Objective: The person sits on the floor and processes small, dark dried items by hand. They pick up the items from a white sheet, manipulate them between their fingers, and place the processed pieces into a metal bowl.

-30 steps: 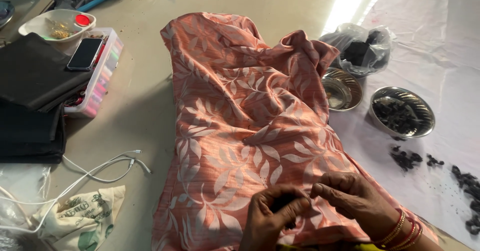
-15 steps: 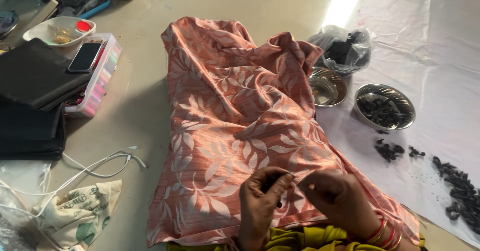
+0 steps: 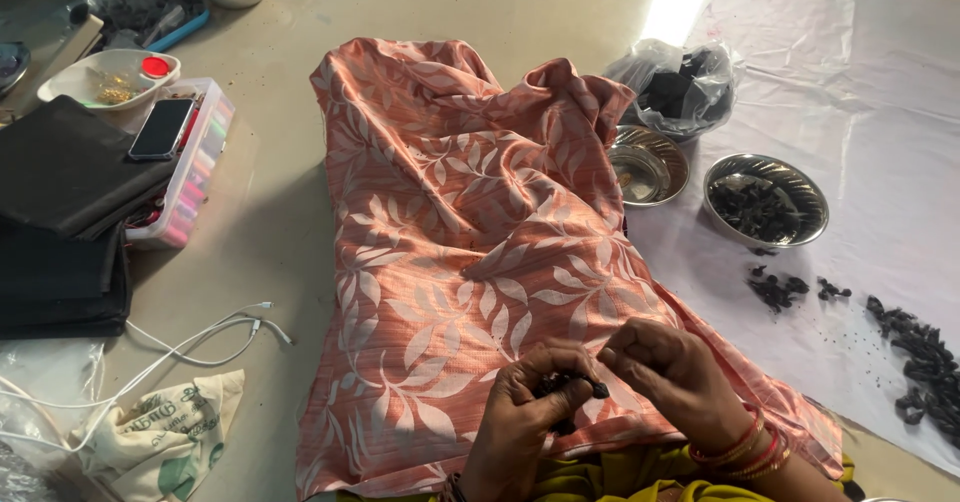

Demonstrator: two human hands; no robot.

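A salmon-pink cloth with a pale leaf pattern (image 3: 480, 232) lies spread on the floor in front of me. Low in the view, over its near end, my left hand (image 3: 525, 412) and my right hand (image 3: 680, 377) meet. Both pinch a small dark piece (image 3: 598, 390) between their fingertips. My left palm seems to hold more dark bits. Red and gold bangles (image 3: 740, 450) ring my right wrist.
Right of the cloth, on a white sheet (image 3: 880, 112), stand two steel bowls (image 3: 765, 202) (image 3: 648, 165), a plastic bag of dark pieces (image 3: 680, 87) and loose dark pieces (image 3: 915, 347). At left lie folded black cloth (image 3: 65, 212), a phone (image 3: 162, 128) on a plastic box, white cables (image 3: 190, 337) and a printed bag (image 3: 165, 432).
The view has tilted, so the cloth and bowls sit lower in frame. My hands stay together over the cloth's near end; the dark piece now shows between the fingertips.
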